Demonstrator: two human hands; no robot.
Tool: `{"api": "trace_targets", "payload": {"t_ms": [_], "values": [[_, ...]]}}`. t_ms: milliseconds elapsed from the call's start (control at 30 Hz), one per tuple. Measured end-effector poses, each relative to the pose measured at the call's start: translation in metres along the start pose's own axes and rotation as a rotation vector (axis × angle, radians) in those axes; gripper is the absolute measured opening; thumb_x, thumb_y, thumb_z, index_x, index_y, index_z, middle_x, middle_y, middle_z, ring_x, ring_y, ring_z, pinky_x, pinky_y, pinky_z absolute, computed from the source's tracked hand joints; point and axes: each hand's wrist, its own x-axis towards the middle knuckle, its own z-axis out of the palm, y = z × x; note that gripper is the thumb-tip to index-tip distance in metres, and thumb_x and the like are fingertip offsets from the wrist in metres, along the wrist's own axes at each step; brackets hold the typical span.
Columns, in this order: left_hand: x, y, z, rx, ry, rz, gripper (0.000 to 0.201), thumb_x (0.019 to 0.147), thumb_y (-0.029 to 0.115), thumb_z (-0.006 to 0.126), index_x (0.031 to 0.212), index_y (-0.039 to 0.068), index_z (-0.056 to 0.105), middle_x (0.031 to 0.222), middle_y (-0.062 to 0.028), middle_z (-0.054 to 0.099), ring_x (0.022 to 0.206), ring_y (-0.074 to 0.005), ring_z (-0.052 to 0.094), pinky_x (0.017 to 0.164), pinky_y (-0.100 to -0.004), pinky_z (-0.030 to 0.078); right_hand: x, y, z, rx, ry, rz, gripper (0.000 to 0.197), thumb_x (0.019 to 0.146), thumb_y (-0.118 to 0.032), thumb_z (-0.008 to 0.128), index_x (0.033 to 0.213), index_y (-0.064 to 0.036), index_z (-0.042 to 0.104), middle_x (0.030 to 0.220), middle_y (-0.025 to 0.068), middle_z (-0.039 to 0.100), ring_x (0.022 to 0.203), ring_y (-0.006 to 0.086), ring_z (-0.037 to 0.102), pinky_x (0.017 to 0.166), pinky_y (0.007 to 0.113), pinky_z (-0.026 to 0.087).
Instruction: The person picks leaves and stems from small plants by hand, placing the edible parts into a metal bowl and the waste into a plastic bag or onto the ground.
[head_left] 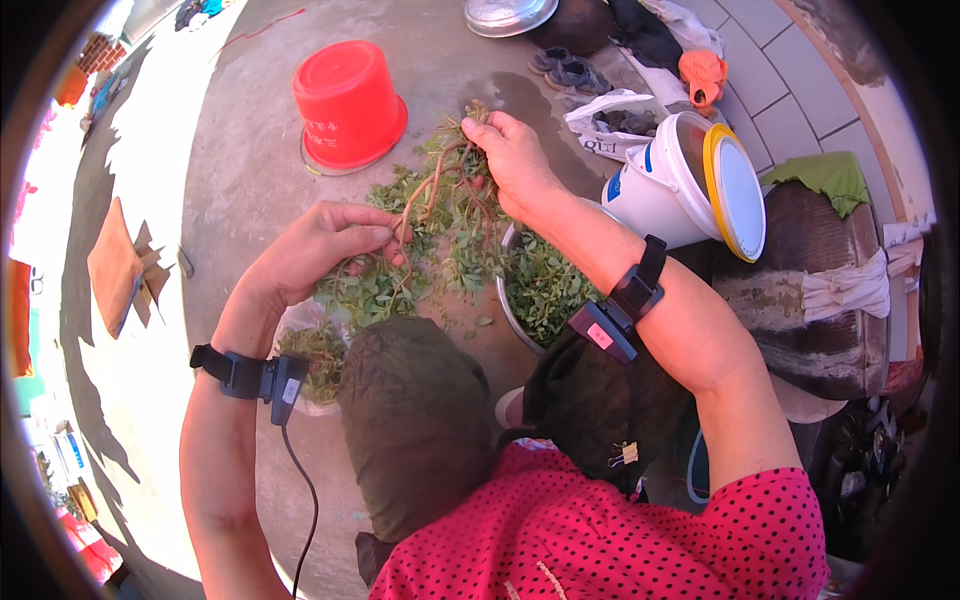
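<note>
Plant stems (436, 182) sat right of the red bucket (346, 110), nearer the person, strung between closed grips: left hand (325, 245) pinched the lower end, right hand (512, 165) the upper, likely to spread them. Couldn't tell if one plant or several. Metal bowl (504, 298) stood farther right of the bucket, probably for reach.

- I see the left hand (325, 240) pinching the brown stems of a leafy plant (465, 212) near some reddish lumps.
- I have the right hand (512, 168) gripping the same plant higher up.
- Below them I see cut-looking greenery (370, 295) spread over the concrete floor (240, 130).
- Near my right forearm, a metal-rimmed basin (513, 318) holds more leaves.
- Farther off, a red bucket (355, 105) stands upside down.
</note>
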Motion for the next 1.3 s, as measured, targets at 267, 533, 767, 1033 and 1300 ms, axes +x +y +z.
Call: {"api": "trace_targets", "payload": {"t_ms": [267,533,767,1033,1300], "values": [[-0.006,-0.021,-0.011,0.039,0.042,-0.020,0.022,0.092,0.015,0.056,0.100,-0.001,0.067,0.086,-0.0052,0.070,0.071,-0.0058,0.059,0.063,-0.0188,0.046,0.000,0.000,-0.002,0.115,0.044,0.066,0.019,0.089,-0.023,0.060,0.093,-0.0044,0.058,0.088,0.0046,0.058,0.078,0.0144,0.053,0.049,0.030,0.044],[0.011,-0.043,-0.016,0.539,0.396,0.122,0.024,0.089,0.014,0.049,0.090,-0.003,0.066,0.079,-0.0033,0.065,0.065,-0.0070,0.054,0.059,-0.0228,0.043,-0.014,-0.003,0.013,0.065,-0.009,-0.085,0.018,0.090,-0.023,0.059,0.090,-0.0047,0.057,0.081,0.0013,0.058,0.069,0.0111,0.054,0.048,0.027,0.045],[0.018,-0.093,-0.043,-0.189,0.534,0.108,0.023,0.093,0.017,0.049,0.096,0.000,0.064,0.076,0.0021,0.054,0.065,-0.0061,0.049,0.060,-0.0206,0.042,-0.010,-0.024,0.007,0.299,0.026,-0.129,0.015,0.092,-0.020,0.057,0.092,-0.0058,0.056,0.082,0.0017,0.057,0.070,0.0112,0.054,0.048,0.027,0.045],[0.021,-0.055,0.012,0.037,0.369,0.299,0.036,0.086,0.017,0.069,0.118,0.002,0.062,0.081,0.0055,0.052,0.079,-0.0036,0.051,0.071,-0.0194,0.044,-0.008,-0.014,-0.001,0.345,0.027,0.018,0.013,0.093,-0.021,0.057,0.098,-0.0092,0.056,0.094,0.0007,0.057,0.082,0.0124,0.053,0.054,0.029,0.043],[0.042,-0.060,0.022,-0.004,0.325,0.276,0.034,0.081,0.017,0.073,0.109,0.000,0.064,0.085,0.0029,0.057,0.079,-0.0057,0.051,0.073,-0.0235,0.043,-0.010,-0.009,0.005,0.387,0.010,0.055,0.015,0.093,-0.020,0.057,0.101,-0.0074,0.055,0.095,0.0026,0.057,0.082,0.0135,0.053,0.054,0.030,0.042]]}}
